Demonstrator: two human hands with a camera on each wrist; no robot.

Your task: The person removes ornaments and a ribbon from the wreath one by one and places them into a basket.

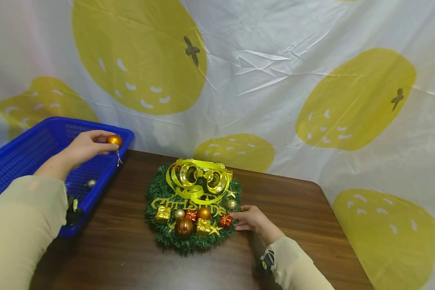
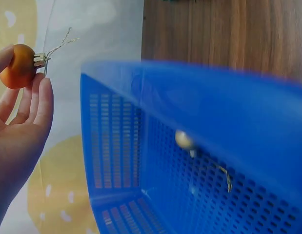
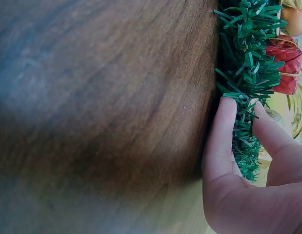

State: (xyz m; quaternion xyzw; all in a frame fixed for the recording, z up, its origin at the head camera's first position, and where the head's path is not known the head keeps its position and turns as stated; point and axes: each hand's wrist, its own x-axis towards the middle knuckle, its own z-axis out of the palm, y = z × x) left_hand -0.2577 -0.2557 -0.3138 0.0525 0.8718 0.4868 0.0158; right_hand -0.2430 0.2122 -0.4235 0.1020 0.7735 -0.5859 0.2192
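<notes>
An orange bauble point(image 1: 114, 140) with a thin string loop is pinched between the thumb and fingers of my left hand point(image 1: 85, 147), above the basket's right side. In the left wrist view its metal cap and string point away from the palm. My right hand point(image 1: 253, 220) pinches the right edge of a green Christmas wreath point(image 1: 170, 237) lying on the table. Gold bells with a yellow ribbon point(image 1: 192, 193), gold lettering, small gold and red gift boxes point(image 1: 163, 214), stars and several baubles decorate the wreath. In the right wrist view, thumb and fingers straddle the green tinsel point(image 3: 246, 63).
A blue plastic basket point(image 1: 98, 197) stands at the left; inside lie a pale gold bauble point(image 1: 91, 183) and a dark object point(image 1: 73, 213). The brown wooden table point(image 1: 290, 201) meets a white curtain point(image 1: 261, 100) printed with yellow fruit behind.
</notes>
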